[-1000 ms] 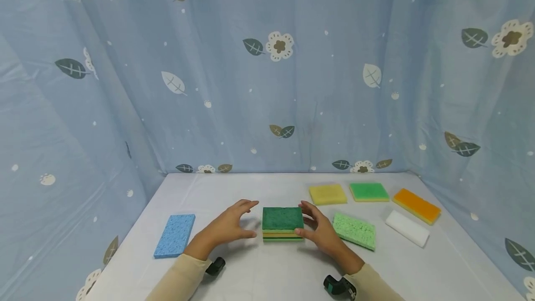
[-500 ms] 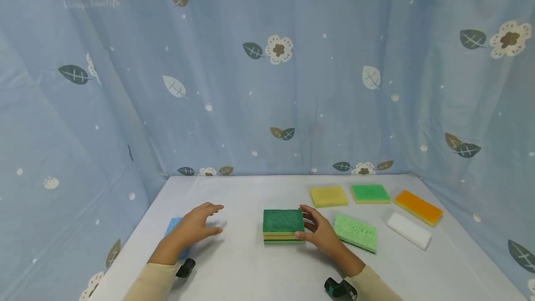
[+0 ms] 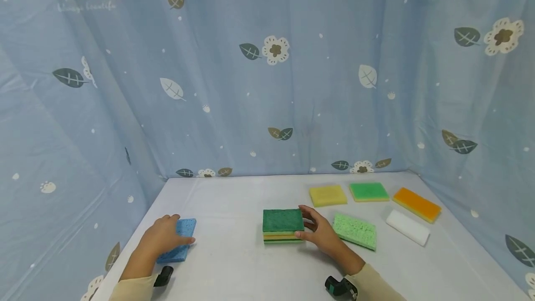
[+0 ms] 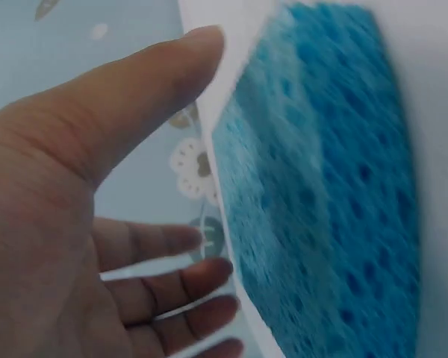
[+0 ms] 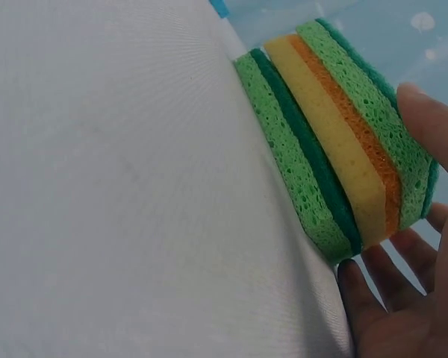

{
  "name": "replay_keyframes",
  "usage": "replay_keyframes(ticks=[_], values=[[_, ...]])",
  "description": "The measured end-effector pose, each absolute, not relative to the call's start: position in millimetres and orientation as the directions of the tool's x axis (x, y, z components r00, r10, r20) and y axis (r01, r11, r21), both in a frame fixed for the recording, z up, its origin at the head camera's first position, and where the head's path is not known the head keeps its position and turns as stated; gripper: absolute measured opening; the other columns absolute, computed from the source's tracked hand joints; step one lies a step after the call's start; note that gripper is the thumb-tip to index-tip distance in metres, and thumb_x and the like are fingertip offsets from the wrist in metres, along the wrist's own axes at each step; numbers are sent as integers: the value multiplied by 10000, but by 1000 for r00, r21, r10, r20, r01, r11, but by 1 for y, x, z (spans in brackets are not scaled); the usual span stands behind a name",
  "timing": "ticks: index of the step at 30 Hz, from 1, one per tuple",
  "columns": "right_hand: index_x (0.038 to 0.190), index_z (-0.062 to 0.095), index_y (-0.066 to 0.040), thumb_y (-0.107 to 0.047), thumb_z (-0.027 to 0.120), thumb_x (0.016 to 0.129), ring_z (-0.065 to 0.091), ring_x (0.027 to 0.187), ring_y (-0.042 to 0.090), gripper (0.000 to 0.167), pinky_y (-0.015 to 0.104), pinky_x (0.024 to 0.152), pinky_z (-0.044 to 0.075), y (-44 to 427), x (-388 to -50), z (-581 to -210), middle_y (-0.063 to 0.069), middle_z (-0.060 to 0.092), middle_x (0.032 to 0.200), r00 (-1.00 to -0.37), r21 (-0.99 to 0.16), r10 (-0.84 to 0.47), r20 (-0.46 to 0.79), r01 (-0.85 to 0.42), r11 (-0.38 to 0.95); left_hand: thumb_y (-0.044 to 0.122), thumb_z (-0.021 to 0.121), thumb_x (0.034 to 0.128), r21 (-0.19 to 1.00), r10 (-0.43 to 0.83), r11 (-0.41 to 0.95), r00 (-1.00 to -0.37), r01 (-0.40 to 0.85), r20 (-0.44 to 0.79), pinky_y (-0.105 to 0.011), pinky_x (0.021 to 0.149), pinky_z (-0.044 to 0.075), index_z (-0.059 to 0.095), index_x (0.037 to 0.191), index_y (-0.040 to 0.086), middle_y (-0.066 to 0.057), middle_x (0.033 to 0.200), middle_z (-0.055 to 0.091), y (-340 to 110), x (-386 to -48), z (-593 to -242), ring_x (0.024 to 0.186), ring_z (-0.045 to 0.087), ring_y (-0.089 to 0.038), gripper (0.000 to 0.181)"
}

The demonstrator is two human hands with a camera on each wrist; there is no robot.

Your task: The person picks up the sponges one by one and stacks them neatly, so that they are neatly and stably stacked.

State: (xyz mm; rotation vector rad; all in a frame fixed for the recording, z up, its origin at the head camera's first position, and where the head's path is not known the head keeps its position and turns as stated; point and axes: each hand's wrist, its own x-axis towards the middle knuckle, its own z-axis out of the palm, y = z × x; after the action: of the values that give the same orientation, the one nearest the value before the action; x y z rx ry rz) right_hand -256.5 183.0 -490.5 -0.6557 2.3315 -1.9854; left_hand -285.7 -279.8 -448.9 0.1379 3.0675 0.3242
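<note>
My left hand is over the blue sponge at the left of the table. In the left wrist view its thumb and fingers are spread above the blue sponge, with a gap between. A stack of sponges, dark green on top, stands at the middle. My right hand is at the stack's right side, fingers loosely bent. Green, orange and yellow layers of the stack show in the right wrist view, with the fingers of the right hand at its end.
On the right of the white table lie a yellow sponge, a green sponge, an orange sponge, a white sponge and a light green sponge. A blue patterned curtain hangs behind.
My left hand has moved left from beside the stack to over the blue sponge. My right hand has stayed at the stack's right side.
</note>
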Motion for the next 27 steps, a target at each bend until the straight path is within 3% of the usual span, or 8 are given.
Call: replay_keyframes(ticks=[6, 12, 17, 21, 27], values=[[1469, 344, 14, -74, 771, 838, 407, 1283, 435, 767, 557, 1042, 342, 184, -256, -489, 258, 413, 1418, -914, -946, -312, 260, -306, 110, 789, 727, 582, 170, 15, 985, -988, -11, -156, -619, 768, 464, 447, 1256, -199, -329, 1071, 539, -286, -277, -450, 934, 561, -449, 1229], [1474, 337, 10, -83, 775, 836, 407, 1284, 437, 779, 552, 1036, 352, 184, -256, -489, 267, 421, 1408, -912, -945, -317, 259, -307, 112, 725, 755, 629, 214, 39, 977, -961, -21, -275, -632, 850, 444, 328, 1261, -279, -432, 1125, 495, -284, -267, -449, 1039, 530, -538, 1261], [1471, 341, 12, -80, 770, 840, 416, 1272, 446, 768, 559, 1021, 364, 184, -256, -489, 274, 425, 1401, -906, -938, -322, 276, -327, 114, 690, 792, 615, 249, 22, 966, -944, -65, -329, -648, 920, 394, 232, 1315, -287, -479, 1220, 420, -284, -266, -452, 1134, 445, -601, 1325], [1468, 342, 19, -71, 766, 842, 419, 1268, 449, 761, 562, 1015, 367, 184, -256, -489, 282, 424, 1400, -901, -934, -325, 286, -338, 117, 635, 819, 624, 273, 46, 961, -950, -43, -308, -649, 912, 394, 248, 1332, -261, -465, 1212, 434, -285, -269, -452, 1125, 464, -579, 1277], [1462, 358, 16, -100, 765, 850, 431, 1267, 427, 743, 539, 1018, 376, 183, -256, -489, 265, 437, 1397, -911, -936, -306, 275, -327, 132, 419, 866, 650, 295, 137, 952, -977, 85, -160, -632, 899, 414, 335, 1312, -237, -395, 1179, 485, -281, -277, -454, 1096, 498, -535, 1073]])
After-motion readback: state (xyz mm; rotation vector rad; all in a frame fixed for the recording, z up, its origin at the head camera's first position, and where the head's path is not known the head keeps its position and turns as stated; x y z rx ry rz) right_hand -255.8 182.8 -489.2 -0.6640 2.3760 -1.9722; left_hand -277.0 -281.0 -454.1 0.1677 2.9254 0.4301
